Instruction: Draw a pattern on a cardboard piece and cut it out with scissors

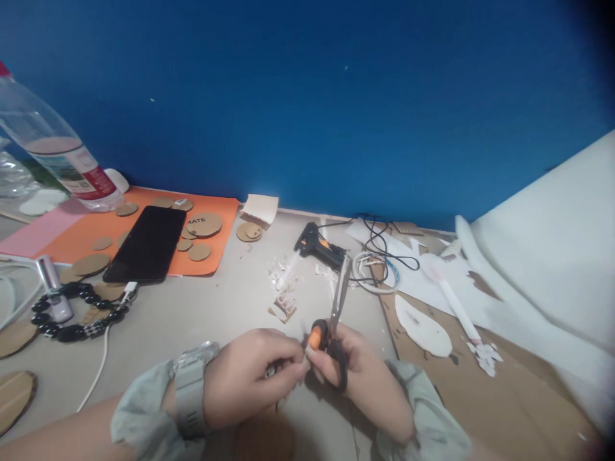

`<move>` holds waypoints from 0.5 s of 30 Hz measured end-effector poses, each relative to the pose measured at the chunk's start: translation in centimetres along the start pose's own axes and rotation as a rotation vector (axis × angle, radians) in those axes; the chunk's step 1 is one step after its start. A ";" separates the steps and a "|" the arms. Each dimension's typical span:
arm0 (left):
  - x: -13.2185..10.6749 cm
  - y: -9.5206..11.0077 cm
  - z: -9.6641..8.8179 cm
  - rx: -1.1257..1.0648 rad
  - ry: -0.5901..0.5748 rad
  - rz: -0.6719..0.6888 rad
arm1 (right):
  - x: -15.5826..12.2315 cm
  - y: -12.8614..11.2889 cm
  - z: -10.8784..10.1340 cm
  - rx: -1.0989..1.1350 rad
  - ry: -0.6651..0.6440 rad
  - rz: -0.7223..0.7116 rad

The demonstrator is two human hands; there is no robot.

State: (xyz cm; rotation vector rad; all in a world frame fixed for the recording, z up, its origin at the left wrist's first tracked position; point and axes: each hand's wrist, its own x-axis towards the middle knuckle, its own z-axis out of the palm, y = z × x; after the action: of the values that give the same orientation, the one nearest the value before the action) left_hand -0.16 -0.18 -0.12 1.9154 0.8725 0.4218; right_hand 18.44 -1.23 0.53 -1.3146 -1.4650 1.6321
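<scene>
Scissors (340, 298) with black and orange handles are in my right hand (355, 358), their blades pointing up and away. The thumb and fingertips of that hand meet those of my left hand (254, 378) at the lower middle of the view. My left hand is closed in a pinch, and whatever small thing it holds is hidden by the fingers. Just beyond the hands lies a small printed cardboard scrap (283, 306). A black glue gun (319, 246) rests farther back, with white paper bits (276, 274) near its nozzle.
On the left are a phone (148, 243), cardboard discs (204, 224) on orange paper (223, 224), a bead bracelet (70, 333) and a bottle (72, 160). To the right, coiled cables (375, 269), a white paper cutout (423, 326) and a brown cardboard sheet (509, 403) lie before a blue wall (336, 115).
</scene>
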 end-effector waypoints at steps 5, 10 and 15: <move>-0.1 0.2 0.0 0.000 0.013 0.000 | 0.0 0.0 0.0 0.017 0.005 -0.006; -0.3 0.3 -0.1 -0.099 0.042 -0.029 | 0.1 0.0 -0.1 0.029 0.038 -0.021; -0.5 0.2 -0.2 -0.177 0.093 -0.058 | 0.1 -0.1 -0.1 0.023 0.032 -0.022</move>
State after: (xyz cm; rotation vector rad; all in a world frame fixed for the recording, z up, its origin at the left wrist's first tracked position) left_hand -0.58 -0.45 0.18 1.7154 0.9171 0.5387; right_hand 18.52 -1.04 0.61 -1.3017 -1.4327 1.6019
